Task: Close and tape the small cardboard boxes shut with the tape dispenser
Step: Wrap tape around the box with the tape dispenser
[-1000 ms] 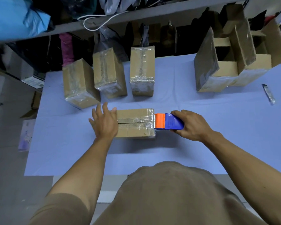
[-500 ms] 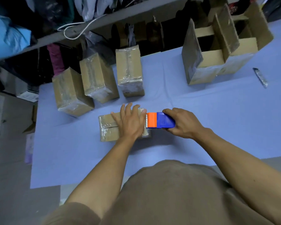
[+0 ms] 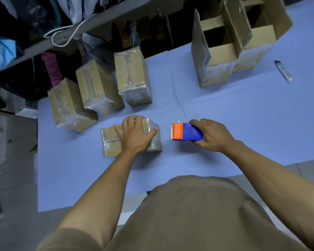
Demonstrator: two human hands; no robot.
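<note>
A small taped cardboard box (image 3: 111,142) lies on the blue table (image 3: 225,115) in front of me. My left hand (image 3: 134,136) rests on its top, fingers curled over the far edge and thumb at the right end. My right hand (image 3: 212,134) grips the blue and orange tape dispenser (image 3: 185,132), which is a short gap to the right of the box and apart from it. Three taped boxes stand behind: the left box (image 3: 71,105), the middle box (image 3: 98,89) and the right box (image 3: 132,77).
Two open cardboard boxes (image 3: 225,51) with raised flaps stand at the back right. A small silvery knife (image 3: 284,71) lies right of them. A cluttered shelf (image 3: 62,33) runs behind the table. The floor lies to the left of the table's edge.
The dispenser has come away from the box's right end and moved right. My left hand slid from the box's left end to its right half, now gripping it.
</note>
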